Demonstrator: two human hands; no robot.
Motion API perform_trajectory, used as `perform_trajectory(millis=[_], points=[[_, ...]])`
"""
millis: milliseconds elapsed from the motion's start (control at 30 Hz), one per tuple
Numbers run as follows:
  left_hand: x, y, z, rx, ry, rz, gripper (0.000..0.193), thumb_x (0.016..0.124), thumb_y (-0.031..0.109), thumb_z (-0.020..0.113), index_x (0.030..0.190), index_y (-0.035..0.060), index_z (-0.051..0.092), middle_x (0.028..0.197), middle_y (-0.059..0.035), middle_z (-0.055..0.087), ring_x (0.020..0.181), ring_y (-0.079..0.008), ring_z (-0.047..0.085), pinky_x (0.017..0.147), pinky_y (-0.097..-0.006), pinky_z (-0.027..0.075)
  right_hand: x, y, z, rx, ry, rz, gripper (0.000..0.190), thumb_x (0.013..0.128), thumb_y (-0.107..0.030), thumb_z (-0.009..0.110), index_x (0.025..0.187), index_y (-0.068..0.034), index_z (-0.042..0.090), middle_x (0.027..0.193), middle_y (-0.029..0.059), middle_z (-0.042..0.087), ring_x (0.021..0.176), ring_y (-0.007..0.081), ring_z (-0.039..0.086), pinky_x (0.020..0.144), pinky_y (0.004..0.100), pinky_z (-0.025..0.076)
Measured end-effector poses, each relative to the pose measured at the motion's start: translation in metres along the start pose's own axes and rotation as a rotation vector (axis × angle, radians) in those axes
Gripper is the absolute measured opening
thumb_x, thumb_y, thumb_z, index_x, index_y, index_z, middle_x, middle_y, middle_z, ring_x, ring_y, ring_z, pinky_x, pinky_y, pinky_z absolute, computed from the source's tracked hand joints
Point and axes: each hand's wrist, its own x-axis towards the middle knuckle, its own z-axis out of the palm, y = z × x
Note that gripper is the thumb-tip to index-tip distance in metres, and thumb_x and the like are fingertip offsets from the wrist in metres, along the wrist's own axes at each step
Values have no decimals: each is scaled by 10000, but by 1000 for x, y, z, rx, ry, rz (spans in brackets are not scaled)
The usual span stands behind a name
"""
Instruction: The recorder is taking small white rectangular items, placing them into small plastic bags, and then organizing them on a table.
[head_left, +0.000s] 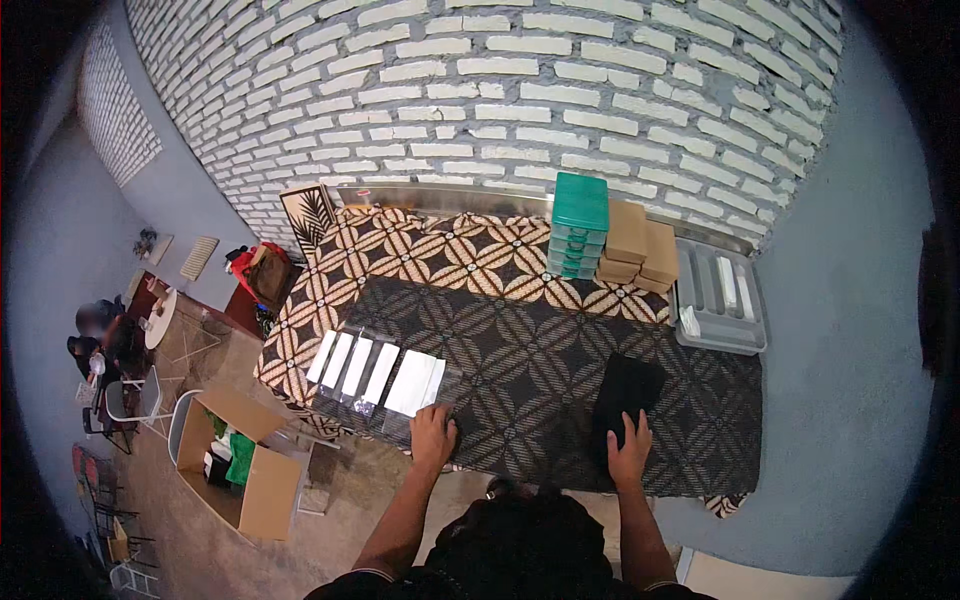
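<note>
My left hand (433, 436) is at the table's near side, its fingertips at the lower edge of a wide white folded item (414, 382) in clear plastic. Whether the fingers pinch the plastic is unclear. Left of it, several narrow white strips (360, 366) lie in a slanted row, also with clear plastic around them. My right hand (630, 451) rests with fingers spread at the lower part of a black folded item (631, 382), probably cloth. Under these things lies a dark, see-through mat (525, 375) over a patterned tablecloth (480, 262).
At the back stand a green-topped drawer unit (580, 202), stacked brown cardboard boxes (628, 229) and a grey divided tray (720, 330) holding white items. An open carton (270, 480) with green and white things stands left of the table. People (112, 337) sit farther left. A brick wall (495, 90) rises behind.
</note>
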Motion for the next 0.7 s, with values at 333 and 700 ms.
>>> perform_trajectory(millis=[333,700], points=[[-25,40,41,122,-189,-149,572,924,348,634,1375,34,474,1432,-228,440,1345,-421,382,1110,-530,304,0,6,-4,128,68,33,397,970,-159,597,1353,-67,550,1548,198,310,1405,401,342,1132,561,308],[-7,-9,14,102,77,-237,478,843,195,698,1277,67,545,1264,-185,520,1222,-378,459,1025,-514,360,29,37,-50,193,240,31,341,909,50,485,1216,-24,614,1413,198,468,1304,392,453,1085,471,378]])
